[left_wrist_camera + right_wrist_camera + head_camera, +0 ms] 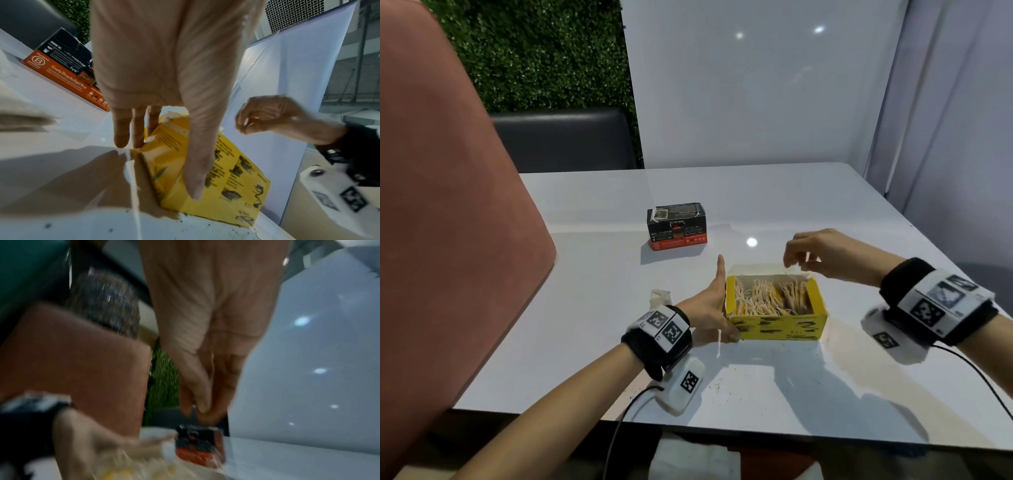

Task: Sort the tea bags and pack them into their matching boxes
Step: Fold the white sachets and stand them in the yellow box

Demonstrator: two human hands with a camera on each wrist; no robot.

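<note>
An open yellow box (780, 327) stands near the table's front, packed with tea bags (763, 294) whose pale strings lie tangled on top. My left hand (722, 301) braces its left end: straight fingers (123, 129) lie along the side and the thumb (201, 146) lies across the printed front. My right hand (794, 258) hovers over the box's far right corner, fingertips pinched on a thin string that runs down into the box. A closed black and orange box (677, 226) stands farther back. The right wrist view is blurred.
A small white scrap (660, 296) lies left of my left wrist. Dark tea crumbs (722, 385) speckle the white table (585, 342) in front of the yellow box. A pink chair back (448, 205) rises at the left, white panels behind and to the right.
</note>
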